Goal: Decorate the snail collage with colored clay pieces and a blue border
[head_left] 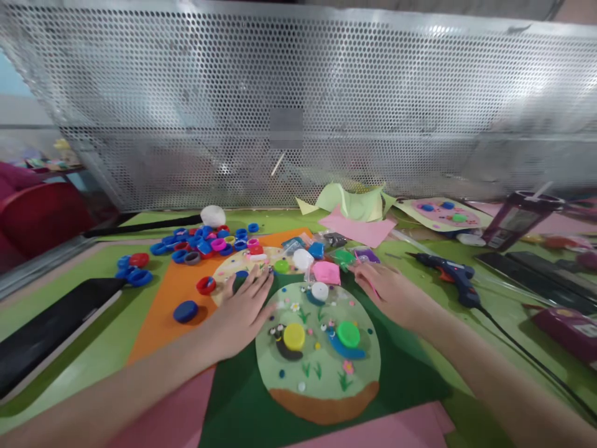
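My left hand [247, 311] lies with fingers spread at the upper left edge of a round light-green craft picture [326, 379]. The picture bears clay snails with a yellow bottle cap [294, 336], a green cap [348, 334] and a white cap [319, 291] as shells, plus small flowers and grass. My right hand [392, 292] is beyond its upper right edge, fingers curled, with a thin pink stick [374, 289] showing among them. Its fingertips are beside a green clay packet [344, 259] and a purple clay packet [367, 255]. A pink clay packet [326, 272] lies between the hands.
Many loose bottle caps [205, 239] lie at the back left, near a black case [56, 323]. At right are a hot glue gun [448, 274] with its cord, a dark cup with a straw [520, 218] and another decorated picture [443, 211]. A perforated metal panel [326, 81] stands behind.
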Demonstrator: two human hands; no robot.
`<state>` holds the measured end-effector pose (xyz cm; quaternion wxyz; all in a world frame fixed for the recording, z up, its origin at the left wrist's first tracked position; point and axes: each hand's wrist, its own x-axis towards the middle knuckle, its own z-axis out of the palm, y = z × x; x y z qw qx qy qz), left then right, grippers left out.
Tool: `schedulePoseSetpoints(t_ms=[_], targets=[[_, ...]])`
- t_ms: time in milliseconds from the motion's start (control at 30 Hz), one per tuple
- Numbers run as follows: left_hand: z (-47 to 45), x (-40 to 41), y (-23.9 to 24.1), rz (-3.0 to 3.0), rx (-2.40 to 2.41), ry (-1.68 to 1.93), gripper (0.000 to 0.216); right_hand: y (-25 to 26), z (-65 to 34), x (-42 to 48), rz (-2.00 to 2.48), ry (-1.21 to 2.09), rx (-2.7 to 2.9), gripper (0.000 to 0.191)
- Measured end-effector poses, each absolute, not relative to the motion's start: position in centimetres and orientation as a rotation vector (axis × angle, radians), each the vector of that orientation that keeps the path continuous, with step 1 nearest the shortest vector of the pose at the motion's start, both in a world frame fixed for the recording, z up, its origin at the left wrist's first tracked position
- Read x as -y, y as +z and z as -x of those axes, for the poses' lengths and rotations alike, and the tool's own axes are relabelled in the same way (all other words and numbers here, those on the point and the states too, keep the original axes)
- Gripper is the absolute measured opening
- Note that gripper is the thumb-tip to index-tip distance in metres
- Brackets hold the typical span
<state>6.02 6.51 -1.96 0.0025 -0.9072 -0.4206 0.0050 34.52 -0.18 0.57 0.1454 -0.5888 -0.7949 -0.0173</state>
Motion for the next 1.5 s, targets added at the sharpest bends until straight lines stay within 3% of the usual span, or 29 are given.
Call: schedulePoseSetpoints(t_ms=[433, 700, 867, 1100, 1300, 1500], targets=[[-6.7, -3.0, -0.5, 3.002, 1.278, 0.055, 0.061, -0.6, -33.8, -0.4, 1.573, -0.231, 2.391, 0.028], [-2.3, -5.2, -1.7, 2.575, 1.583, -0.217, 0.075, 0.2, -34.4, 0.1, 1.627, -0.307, 2.385, 0.033], [-0.1, -6.1, -3.4, 2.487, 1.484, -0.243, 0.072, 0.7, -33.6, 0.9, 1.579, -0.24, 2.503, 0.026], [-0.5, -7.1, -2.1, 2.566, 1.362, -0.252, 0.068, 1.1, -33.6, 1.4, 1.611, -0.099, 2.543, 0.027], [-1.3, -5.0, -0.8, 2.739, 0.953, -0.418, 0.055, 2.2, -34.3, 1.5, 1.663, -0.013, 2.445, 0.021], [-2.6, -0.4, -0.3, 3.03, 0.215, -0.508, 0.058, 3.8, -33.3, 3.0, 1.553, 0.216, 2.432, 0.021]])
